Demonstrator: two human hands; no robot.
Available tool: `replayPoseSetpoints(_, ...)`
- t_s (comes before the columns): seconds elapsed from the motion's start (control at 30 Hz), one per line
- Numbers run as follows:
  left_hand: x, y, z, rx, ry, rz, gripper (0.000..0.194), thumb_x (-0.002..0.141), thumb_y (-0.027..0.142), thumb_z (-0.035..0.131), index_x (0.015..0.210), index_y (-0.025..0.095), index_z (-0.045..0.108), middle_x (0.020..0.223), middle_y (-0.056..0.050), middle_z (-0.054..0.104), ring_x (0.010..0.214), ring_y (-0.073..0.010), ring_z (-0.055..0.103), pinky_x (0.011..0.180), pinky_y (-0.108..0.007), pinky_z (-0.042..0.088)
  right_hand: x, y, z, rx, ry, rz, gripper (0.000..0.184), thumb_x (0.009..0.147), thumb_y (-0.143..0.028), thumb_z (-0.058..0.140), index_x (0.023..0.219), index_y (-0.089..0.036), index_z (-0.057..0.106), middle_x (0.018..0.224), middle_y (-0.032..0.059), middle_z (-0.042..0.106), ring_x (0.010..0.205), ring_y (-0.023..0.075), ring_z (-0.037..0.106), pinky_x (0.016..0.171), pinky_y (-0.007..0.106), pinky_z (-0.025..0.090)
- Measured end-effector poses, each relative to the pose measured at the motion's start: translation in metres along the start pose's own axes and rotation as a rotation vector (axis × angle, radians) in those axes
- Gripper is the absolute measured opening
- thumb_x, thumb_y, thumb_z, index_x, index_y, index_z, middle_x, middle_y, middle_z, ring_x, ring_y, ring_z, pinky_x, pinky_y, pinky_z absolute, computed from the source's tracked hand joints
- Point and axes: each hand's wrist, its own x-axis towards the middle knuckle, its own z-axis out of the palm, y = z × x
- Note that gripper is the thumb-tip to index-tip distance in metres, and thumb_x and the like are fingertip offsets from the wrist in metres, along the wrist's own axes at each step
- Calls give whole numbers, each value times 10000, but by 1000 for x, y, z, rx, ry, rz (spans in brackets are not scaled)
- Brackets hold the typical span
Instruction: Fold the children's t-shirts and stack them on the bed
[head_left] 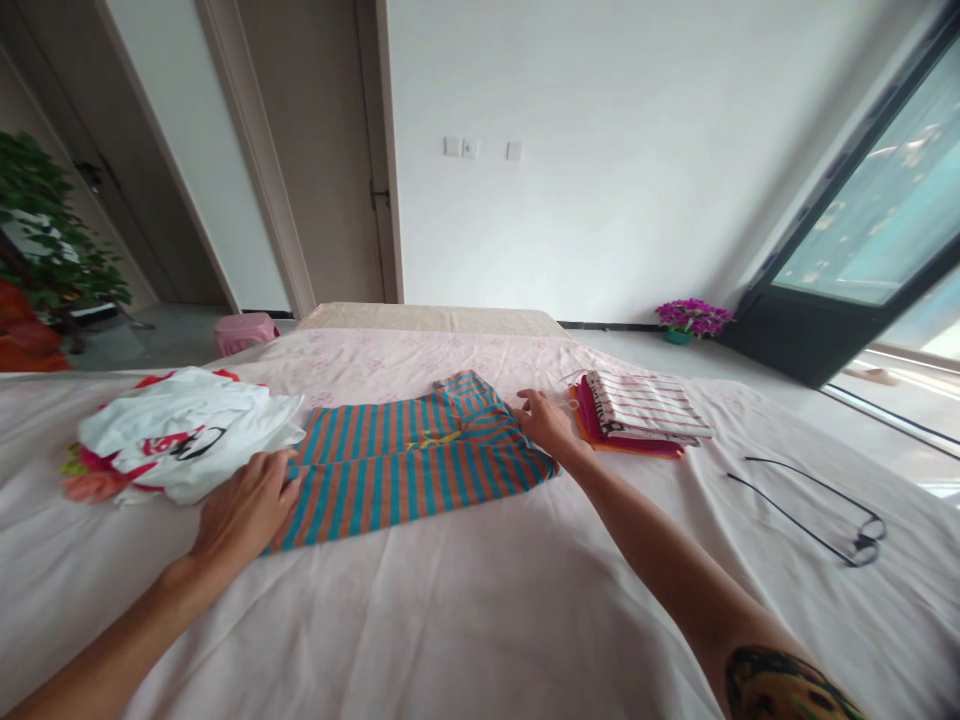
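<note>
A striped teal and orange garment (409,460) lies flat on the pale pink bed sheet (465,610). My left hand (244,510) rests on its left edge, fingers curled down onto the cloth. My right hand (546,425) lies at its right edge with fingers spread, touching the fabric. A loose heap of white clothes with red and black prints (180,435) sits just left of my left hand. A folded stack with a red and white striped piece on top (637,412) lies just right of my right hand.
A black wire clothes hanger (817,510) lies on the sheet at the right. Beyond the bed are a pink stool (244,330), a potted green plant (45,230), a pot of purple flowers (694,318), doors and a large window.
</note>
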Motion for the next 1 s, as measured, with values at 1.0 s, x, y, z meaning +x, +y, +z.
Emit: replayPoseSetpoints(1.0, 16, 74, 6, -359, -61, 507, 483, 988, 449, 365, 1414, 274, 512, 1532, -55, 439, 1443, -232, 347, 1172, -450, 325, -60, -40, 7, -148, -159, -661, 512, 1019, -402, 360, 1489, -203, 405, 1534, 100, 405, 1442, 263, 302, 1175, 434, 246)
